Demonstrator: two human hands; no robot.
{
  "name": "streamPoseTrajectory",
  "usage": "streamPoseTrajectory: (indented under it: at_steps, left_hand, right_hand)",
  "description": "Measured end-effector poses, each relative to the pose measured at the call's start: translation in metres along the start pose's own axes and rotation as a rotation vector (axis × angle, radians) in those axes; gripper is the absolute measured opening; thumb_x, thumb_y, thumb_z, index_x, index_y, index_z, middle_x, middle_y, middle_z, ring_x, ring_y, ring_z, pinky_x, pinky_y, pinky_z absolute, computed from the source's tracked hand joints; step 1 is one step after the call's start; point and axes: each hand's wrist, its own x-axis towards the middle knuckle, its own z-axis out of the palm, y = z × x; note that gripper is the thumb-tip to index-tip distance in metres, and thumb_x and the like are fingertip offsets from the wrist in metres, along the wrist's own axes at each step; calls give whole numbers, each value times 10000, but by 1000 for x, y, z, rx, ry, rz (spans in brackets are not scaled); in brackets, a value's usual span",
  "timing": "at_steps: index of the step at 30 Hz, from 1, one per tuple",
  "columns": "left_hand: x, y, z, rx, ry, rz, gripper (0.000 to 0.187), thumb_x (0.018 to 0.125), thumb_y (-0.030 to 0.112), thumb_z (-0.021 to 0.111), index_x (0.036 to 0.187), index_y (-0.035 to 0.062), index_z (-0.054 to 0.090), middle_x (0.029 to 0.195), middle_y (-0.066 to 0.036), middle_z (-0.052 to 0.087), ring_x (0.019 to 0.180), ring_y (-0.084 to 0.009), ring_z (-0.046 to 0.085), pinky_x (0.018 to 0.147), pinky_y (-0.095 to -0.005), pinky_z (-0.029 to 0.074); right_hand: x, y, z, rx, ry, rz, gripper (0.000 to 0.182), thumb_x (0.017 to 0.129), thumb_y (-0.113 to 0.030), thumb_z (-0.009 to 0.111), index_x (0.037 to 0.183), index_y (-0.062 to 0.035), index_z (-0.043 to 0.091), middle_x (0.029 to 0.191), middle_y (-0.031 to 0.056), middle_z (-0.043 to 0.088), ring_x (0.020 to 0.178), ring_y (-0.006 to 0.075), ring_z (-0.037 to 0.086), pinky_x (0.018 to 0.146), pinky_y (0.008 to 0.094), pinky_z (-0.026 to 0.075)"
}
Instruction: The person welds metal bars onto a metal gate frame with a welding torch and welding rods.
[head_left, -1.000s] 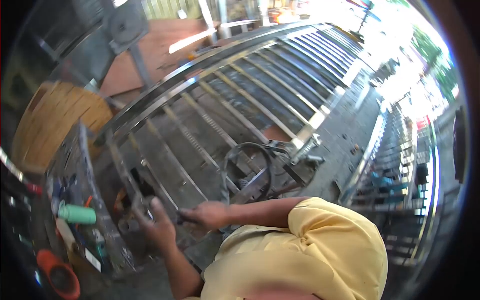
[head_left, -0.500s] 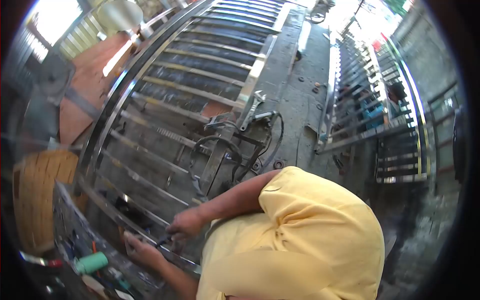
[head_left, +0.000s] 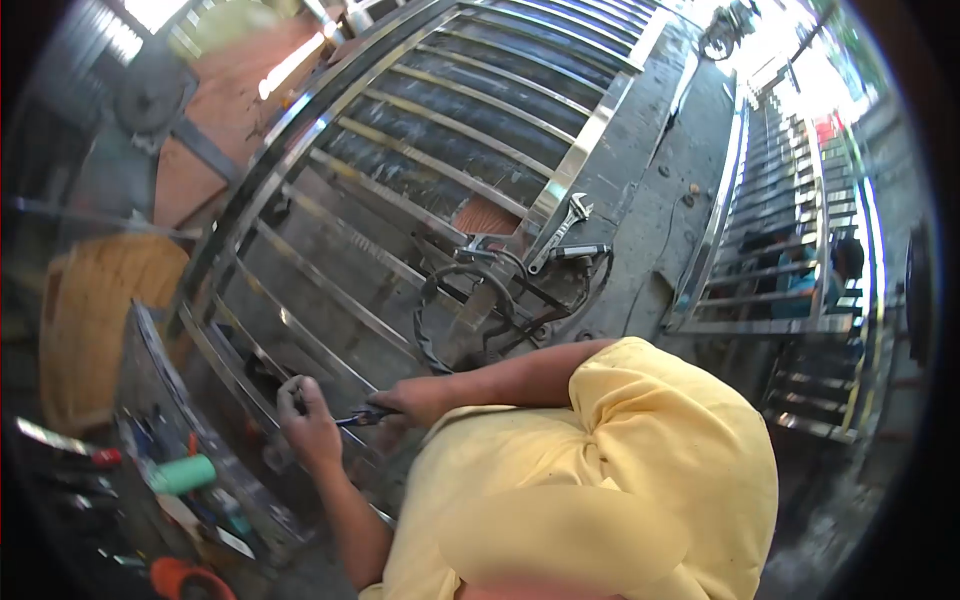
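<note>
Where the view opens ahead, a large barred metal frame (head_left: 578,155) stretches diagonally away, its shiny bars lying side by side. To the right, a second barred frame (head_left: 765,326) sits beyond a strip of grey floor. The person's yellow shirt (head_left: 680,450) fills the lower middle. At the left is a wooden panel (head_left: 100,330); below it, a tool tray (head_left: 190,400) holds blurred implements. A dark cable (head_left: 421,325) loops over the large frame, beyond the right forearm. The right hand (head_left: 420,398), near the frame's closest end, is closed around a hand tool (head_left: 368,414). Just to its left, the left hand (head_left: 312,425) has its thumb raised; whether it grips anything, I cannot tell. A pale green bottle (head_left: 183,475) lies in the tray. Near the cable rests an adjustable wrench (head_left: 557,235). Dark and plier-like, the hand tool lies between the hands, pointing toward the left one.
</note>
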Motion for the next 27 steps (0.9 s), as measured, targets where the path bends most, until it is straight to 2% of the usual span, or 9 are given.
streamPoseTrajectory:
  at_steps: [2, 3, 7, 10, 14, 16, 18, 19, 27]
  left_hand:
    - [17, 34, 27, 247, 110, 300, 276, 996, 241, 635, 1084, -18, 676, 847, -100, 641, 803, -257, 630, 767, -388, 513]
    - [29, 58, 39, 219, 40, 282, 245, 953, 187, 671, 1073, -26, 679, 911, -155, 662, 869, -334, 654, 828, -430, 527]
    - [89, 126, 147, 117, -459, 539, 234, 941, 186, 676, 1063, -14, 688, 991, -179, 698, 928, -345, 674, 821, -433, 522]
    - [131, 157, 276, 171, -777, 670, 223, 936, 200, 663, 1052, 11, 693, 1018, -207, 701, 963, -390, 668, 823, -459, 518]
    - [168, 146, 471, 316, -817, 897, 328, 903, 314, 665, 1040, 19, 714, 977, -217, 720, 956, -397, 691, 828, -462, 540]
    - [168, 151, 533, 659, -832, 807, 384, 865, 386, 701, 1088, 75, 740, 1125, -203, 721, 1065, -395, 680, 919, -490, 541]
    - [149, 174, 539, 904, -833, 466, 401, 879, 384, 692, 1189, 133, 740, 1281, -99, 700, 1249, -350, 623, 1030, -541, 475]
    - [149, 166, 550, 908, -796, 449, 363, 904, 312, 658, 1228, 166, 731, 1328, -73, 679, 1286, -333, 596, 1049, -544, 444]
    - [152, 176, 521, 833, -785, 944, 263, 938, 244, 557, 1133, 200, 729, 1180, -113, 722, 1186, -313, 649, 1006, -498, 439]
  right_hand:
    - [1, 15, -16, -64, 155, 132, 339, 918, -252, 639, 1192, -71, 552, 953, 230, 698, 908, 430, 671, 782, 521, 503]
    - [7, 36, -17, -91, 246, 194, 347, 911, -247, 638, 1197, -72, 548, 948, 233, 697, 904, 433, 670, 781, 523, 503]
    - [23, 85, -16, 4, 433, 248, 376, 925, -264, 626, 1226, -61, 531, 961, 247, 694, 917, 449, 665, 784, 542, 500]
    - [8, 69, -16, 210, 383, 204, 445, 980, -352, 602, 1290, -45, 512, 1035, 277, 676, 966, 483, 640, 817, 555, 499]
    - [-24, 63, -1, 300, 434, 81, 510, 983, -342, 607, 1376, -39, 492, 1061, 283, 678, 999, 472, 647, 857, 528, 508]
    - [-39, 67, -7, 328, 364, 71, 506, 985, -331, 607, 1382, -39, 491, 1066, 285, 679, 1015, 466, 649, 874, 521, 508]
    - [-49, 77, -3, 333, 306, 48, 513, 992, -345, 606, 1387, -39, 491, 1095, 295, 673, 1036, 469, 643, 888, 520, 507]
    - [-51, 86, 6, 284, 484, -53, 503, 997, -347, 604, 1379, -37, 502, 1125, 291, 676, 1037, 471, 646, 888, 510, 510]
    - [-64, 62, -26, 226, 382, 41, 510, 1014, -357, 591, 1386, -19, 501, 1119, 295, 678, 1038, 476, 646, 876, 506, 511]
